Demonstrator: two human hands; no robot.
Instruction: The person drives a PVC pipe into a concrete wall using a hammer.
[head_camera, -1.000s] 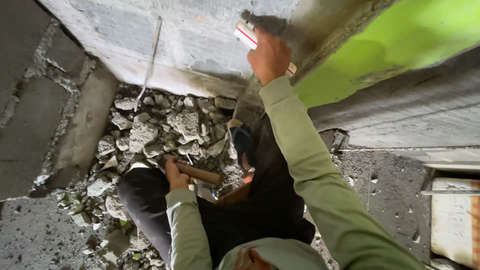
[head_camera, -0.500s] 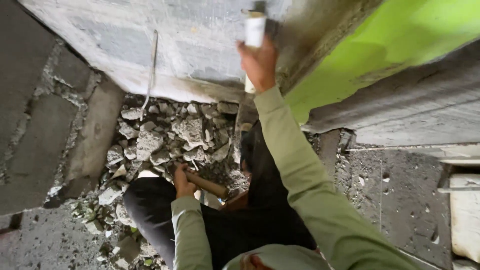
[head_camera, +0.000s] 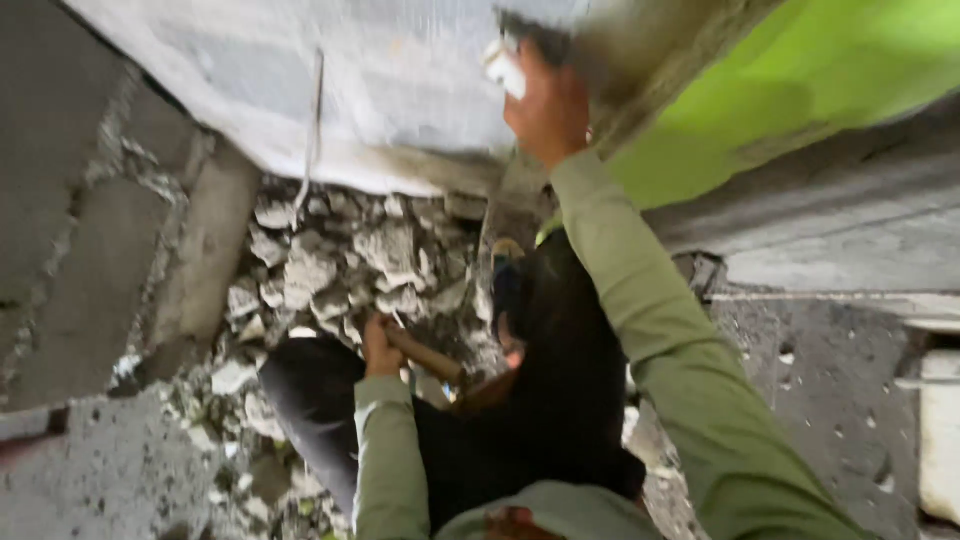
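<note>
Two hands are working — right hand (head_camera: 545, 112) is gripping a blurred white object (head_camera: 503, 68) against the grey wall (head_camera: 400, 90); left hand (head_camera: 380, 348) is clenching a wooden handle (head_camera: 425, 357) low, just beside the rubble pile (head_camera: 340, 260) — floor below

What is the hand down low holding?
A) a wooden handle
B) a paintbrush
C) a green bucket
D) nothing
A: the left hand is closed around a brown wooden handle that lies above the broken rubble, next to the dark trouser leg.
</note>
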